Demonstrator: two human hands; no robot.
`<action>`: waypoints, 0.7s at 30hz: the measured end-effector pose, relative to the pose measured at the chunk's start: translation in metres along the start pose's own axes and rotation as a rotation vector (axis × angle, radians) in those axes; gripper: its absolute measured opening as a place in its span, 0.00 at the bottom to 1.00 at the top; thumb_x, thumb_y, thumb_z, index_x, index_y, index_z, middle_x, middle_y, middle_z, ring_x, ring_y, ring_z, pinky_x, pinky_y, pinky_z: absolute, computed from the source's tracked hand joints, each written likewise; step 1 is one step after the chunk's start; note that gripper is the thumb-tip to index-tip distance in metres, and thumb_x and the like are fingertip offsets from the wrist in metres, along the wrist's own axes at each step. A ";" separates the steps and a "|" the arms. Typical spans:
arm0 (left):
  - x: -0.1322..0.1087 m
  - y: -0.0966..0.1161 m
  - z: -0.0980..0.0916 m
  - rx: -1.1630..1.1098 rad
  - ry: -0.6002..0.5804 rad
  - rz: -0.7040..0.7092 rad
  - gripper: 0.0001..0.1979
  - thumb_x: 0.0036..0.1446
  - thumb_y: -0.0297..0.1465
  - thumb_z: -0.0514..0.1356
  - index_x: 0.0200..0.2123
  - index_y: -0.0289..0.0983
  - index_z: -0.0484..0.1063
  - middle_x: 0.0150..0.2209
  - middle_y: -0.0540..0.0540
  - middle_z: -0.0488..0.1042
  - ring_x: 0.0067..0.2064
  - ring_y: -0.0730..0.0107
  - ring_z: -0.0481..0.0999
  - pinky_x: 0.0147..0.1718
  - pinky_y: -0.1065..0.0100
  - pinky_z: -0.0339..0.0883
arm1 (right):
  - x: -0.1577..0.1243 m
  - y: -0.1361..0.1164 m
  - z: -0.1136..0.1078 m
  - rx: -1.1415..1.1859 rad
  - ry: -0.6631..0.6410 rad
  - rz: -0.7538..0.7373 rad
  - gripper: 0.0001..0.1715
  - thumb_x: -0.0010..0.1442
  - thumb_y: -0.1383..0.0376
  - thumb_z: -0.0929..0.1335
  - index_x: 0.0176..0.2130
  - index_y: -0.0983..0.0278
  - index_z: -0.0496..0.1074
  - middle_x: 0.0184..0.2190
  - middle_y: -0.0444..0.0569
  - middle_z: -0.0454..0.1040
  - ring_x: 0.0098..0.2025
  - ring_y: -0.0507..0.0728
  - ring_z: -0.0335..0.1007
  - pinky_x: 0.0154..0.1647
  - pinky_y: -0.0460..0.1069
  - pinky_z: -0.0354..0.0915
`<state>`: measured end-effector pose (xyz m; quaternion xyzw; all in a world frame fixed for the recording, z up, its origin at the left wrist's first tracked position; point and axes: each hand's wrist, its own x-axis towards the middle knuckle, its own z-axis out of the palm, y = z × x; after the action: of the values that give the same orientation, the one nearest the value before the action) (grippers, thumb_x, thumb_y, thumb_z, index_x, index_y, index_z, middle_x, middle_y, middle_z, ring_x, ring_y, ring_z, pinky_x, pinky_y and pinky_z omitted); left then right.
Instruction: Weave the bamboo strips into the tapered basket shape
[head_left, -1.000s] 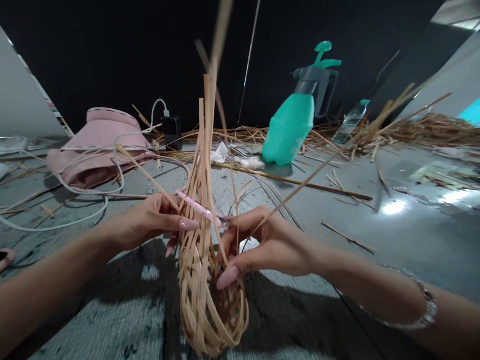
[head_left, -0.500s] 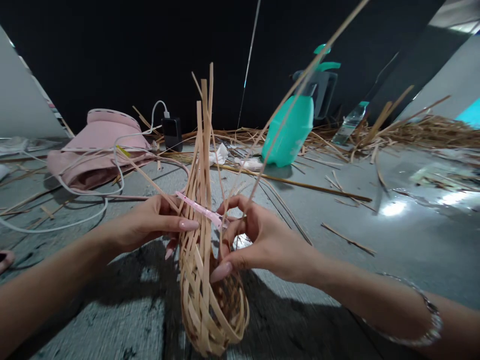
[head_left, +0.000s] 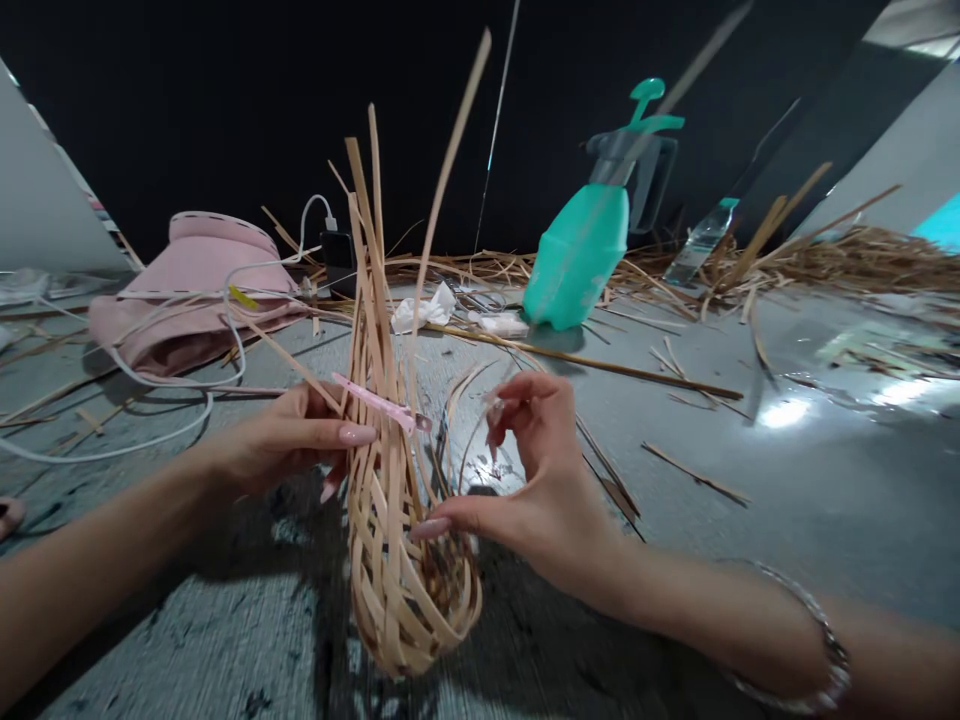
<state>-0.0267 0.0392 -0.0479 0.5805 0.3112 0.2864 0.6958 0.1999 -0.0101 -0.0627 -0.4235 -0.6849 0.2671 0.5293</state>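
Observation:
A small woven basket (head_left: 390,580) of pale flat strips stands in front of me, rounded at the bottom, with loose strip ends rising from its top. A pink hair clip (head_left: 379,404) lies across the upright strips. My left hand (head_left: 289,435) is closed on the strips just below the clip, thumb in front and fingers behind. On the other side my right hand (head_left: 544,470) is open, fingers curved and spread away from the thumb. Its thumb tip is at the basket's right edge; whether it touches is unclear. Thin strips bend between this thumb and fingers.
At the back left are a pink sun visor (head_left: 206,265), a white cable (head_left: 244,330) and a black power bank (head_left: 340,262). A green spray bottle (head_left: 577,255), a crumpled tissue (head_left: 425,308) and a plastic bottle (head_left: 703,245) are behind. Loose strips (head_left: 862,262) heap at the right.
My right hand has drawn back to the right and its fingers have opened off the strips. The basket and left hand have shifted slightly left, and one long strip now stands more upright.

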 end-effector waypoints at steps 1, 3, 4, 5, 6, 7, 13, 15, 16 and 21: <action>0.000 0.000 0.000 -0.005 -0.008 0.003 0.06 0.50 0.32 0.66 0.27 0.35 0.78 0.22 0.53 0.74 0.21 0.79 0.70 0.17 0.81 0.63 | -0.001 0.000 0.000 -0.041 0.031 -0.052 0.42 0.36 0.51 0.80 0.40 0.56 0.53 0.36 0.43 0.56 0.33 0.55 0.55 0.33 0.52 0.60; 0.000 -0.001 -0.001 -0.011 -0.019 0.007 0.06 0.51 0.32 0.66 0.27 0.35 0.78 0.22 0.54 0.75 0.21 0.79 0.70 0.18 0.81 0.63 | -0.003 -0.001 -0.001 -0.111 0.083 -0.148 0.41 0.38 0.51 0.80 0.41 0.56 0.54 0.37 0.45 0.55 0.33 0.55 0.54 0.34 0.53 0.60; 0.000 -0.002 -0.002 -0.013 -0.023 0.010 0.06 0.52 0.31 0.65 0.27 0.35 0.78 0.22 0.54 0.75 0.22 0.79 0.71 0.19 0.81 0.64 | -0.003 -0.001 -0.002 -0.138 0.095 -0.176 0.43 0.39 0.51 0.79 0.45 0.56 0.55 0.38 0.46 0.55 0.33 0.56 0.54 0.34 0.53 0.61; 0.000 -0.003 -0.003 -0.015 -0.026 0.012 0.06 0.52 0.31 0.65 0.27 0.35 0.78 0.23 0.54 0.76 0.22 0.79 0.71 0.20 0.80 0.64 | -0.002 -0.002 -0.003 -0.163 0.099 -0.196 0.48 0.40 0.51 0.79 0.50 0.55 0.54 0.39 0.47 0.55 0.34 0.56 0.54 0.35 0.53 0.61; 0.000 -0.005 -0.004 -0.019 -0.027 0.018 0.06 0.52 0.32 0.65 0.28 0.35 0.78 0.23 0.54 0.76 0.22 0.79 0.71 0.21 0.80 0.65 | -0.002 -0.003 -0.004 -0.189 0.099 -0.214 0.53 0.40 0.51 0.79 0.55 0.55 0.52 0.41 0.48 0.56 0.35 0.57 0.55 0.34 0.53 0.61; 0.001 -0.007 -0.006 -0.023 -0.025 0.026 0.06 0.52 0.33 0.65 0.30 0.35 0.79 0.23 0.54 0.76 0.22 0.79 0.72 0.21 0.79 0.65 | -0.001 -0.003 -0.004 -0.214 0.091 -0.254 0.57 0.40 0.51 0.79 0.59 0.54 0.49 0.42 0.49 0.57 0.35 0.57 0.55 0.34 0.53 0.62; 0.004 -0.015 -0.011 -0.037 0.007 0.063 0.13 0.44 0.38 0.69 0.33 0.37 0.79 0.23 0.52 0.78 0.21 0.75 0.73 0.20 0.77 0.66 | 0.003 -0.006 -0.007 -0.281 0.042 -0.544 0.39 0.42 0.57 0.80 0.49 0.60 0.65 0.35 0.46 0.67 0.33 0.55 0.60 0.32 0.50 0.62; 0.004 -0.015 -0.010 -0.036 0.008 0.065 0.11 0.43 0.38 0.70 0.27 0.37 0.78 0.21 0.53 0.76 0.21 0.75 0.72 0.20 0.76 0.66 | 0.002 -0.010 -0.007 -0.241 -0.090 -0.494 0.25 0.45 0.57 0.79 0.37 0.64 0.69 0.27 0.42 0.65 0.27 0.50 0.59 0.27 0.46 0.59; 0.003 -0.014 -0.010 -0.035 0.005 0.065 0.11 0.43 0.39 0.71 0.24 0.37 0.77 0.20 0.52 0.75 0.21 0.75 0.72 0.20 0.76 0.66 | 0.002 -0.012 -0.007 -0.215 -0.149 -0.455 0.21 0.47 0.57 0.78 0.34 0.65 0.70 0.25 0.40 0.63 0.24 0.49 0.57 0.24 0.45 0.57; 0.001 -0.012 -0.010 -0.014 -0.023 0.042 0.10 0.43 0.38 0.70 0.21 0.37 0.77 0.20 0.51 0.75 0.22 0.72 0.71 0.22 0.72 0.66 | -0.006 -0.020 -0.005 -0.138 -0.161 -0.288 0.23 0.43 0.58 0.79 0.33 0.66 0.70 0.21 0.35 0.59 0.19 0.45 0.52 0.18 0.42 0.52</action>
<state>-0.0332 0.0444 -0.0610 0.5852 0.2890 0.2964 0.6973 0.1992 -0.0251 -0.0481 -0.3337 -0.7953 0.1740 0.4752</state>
